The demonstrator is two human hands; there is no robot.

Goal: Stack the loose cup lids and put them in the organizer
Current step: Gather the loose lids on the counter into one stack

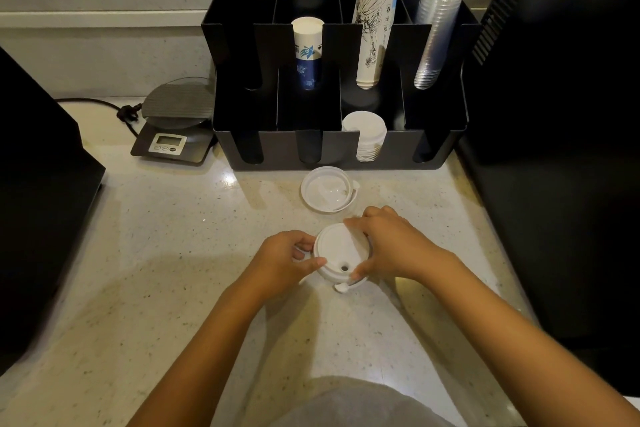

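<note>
Together, the left hand (282, 262) and right hand (388, 246) clamped a white lid stack (337, 255) mid-bench (156, 253); a clear lid (325, 189) lay before the organizer (242, 121).

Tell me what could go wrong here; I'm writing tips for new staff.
1. The white lids are pinched only at the rim by both hands, left and right, so the stack could slip apart.
2. The clear lid lies loose on the counter and could be forgotten or knocked.

One clear lid (325, 189), one organizer (341, 149), three cup stacks, one scale (173, 125)
</note>
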